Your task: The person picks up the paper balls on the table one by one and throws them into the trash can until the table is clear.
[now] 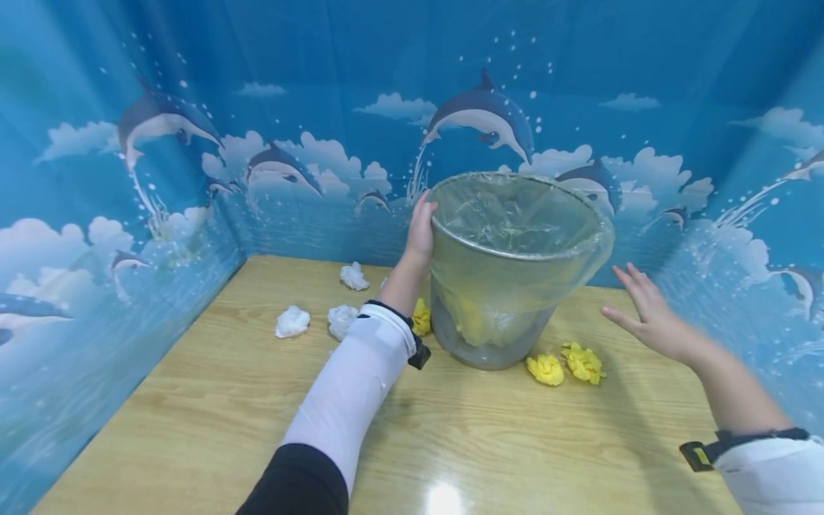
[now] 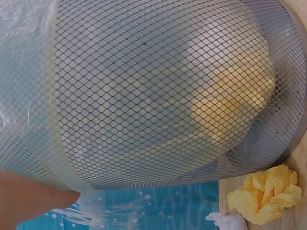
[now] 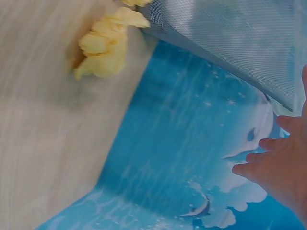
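1. We see a wire-mesh bin (image 2: pixel 124 81) standing on the wood-patterned table (image 1: pixel 193 372), towards the back and right of centre.
2. A pale, see-through liner (image 1: pixel 582 265) covers its rim and hangs down outside; through mesh and film we make out yellow and whitish contents near the bottom.
3. The left hand (image 1: pixel 421 232) touches the bin's left side near the rim, a fingertip meeting the liner's lower edge. Part of this grip is hidden, so we cannot tell whether it pinches.
4. The right hand (image 1: pixel 663 325) is raised to the right of the bin, apart from it; its grip is spread, thumb away from the fingers.
5. We count two yellow crumples (image 1: pixel 545 370) beside the bin's base on the right, and a third yellow crumple (image 1: pixel 420 318) on its left, partly behind the left forearm.
6. Further left we find white crumples (image 1: pixel 292 322) on the table.
7. Around it all hangs a blue dolphin-print backdrop (image 1: pixel 309 43).
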Demonstrator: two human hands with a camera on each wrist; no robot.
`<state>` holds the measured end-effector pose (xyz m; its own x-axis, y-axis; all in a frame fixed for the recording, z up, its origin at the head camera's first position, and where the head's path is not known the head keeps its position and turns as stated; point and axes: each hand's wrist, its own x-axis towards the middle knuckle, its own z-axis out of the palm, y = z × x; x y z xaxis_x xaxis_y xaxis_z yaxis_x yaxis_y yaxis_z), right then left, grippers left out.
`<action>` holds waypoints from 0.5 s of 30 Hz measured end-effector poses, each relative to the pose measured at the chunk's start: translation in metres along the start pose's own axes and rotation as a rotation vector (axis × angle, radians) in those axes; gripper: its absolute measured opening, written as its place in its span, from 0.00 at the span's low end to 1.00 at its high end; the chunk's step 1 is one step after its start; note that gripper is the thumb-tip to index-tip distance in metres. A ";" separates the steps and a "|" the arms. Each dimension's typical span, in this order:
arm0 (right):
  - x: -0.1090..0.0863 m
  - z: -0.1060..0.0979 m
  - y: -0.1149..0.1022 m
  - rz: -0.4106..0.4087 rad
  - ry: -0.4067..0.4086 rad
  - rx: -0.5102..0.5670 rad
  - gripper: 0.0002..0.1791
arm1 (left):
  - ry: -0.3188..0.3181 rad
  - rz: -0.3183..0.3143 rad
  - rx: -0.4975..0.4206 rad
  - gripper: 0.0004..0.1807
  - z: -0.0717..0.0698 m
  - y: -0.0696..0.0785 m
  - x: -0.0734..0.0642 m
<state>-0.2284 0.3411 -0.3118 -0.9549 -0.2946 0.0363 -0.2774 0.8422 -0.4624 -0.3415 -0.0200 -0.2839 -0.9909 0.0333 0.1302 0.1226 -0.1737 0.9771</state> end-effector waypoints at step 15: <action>0.004 0.039 0.016 -0.012 -0.080 0.022 0.48 | -0.007 -0.003 0.011 0.33 -0.002 0.000 -0.001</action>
<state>-0.2326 0.3360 -0.3534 -0.9398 -0.3406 -0.0282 -0.2857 0.8283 -0.4820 -0.3402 -0.0219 -0.2843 -0.9909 0.0406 0.1281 0.1199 -0.1626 0.9794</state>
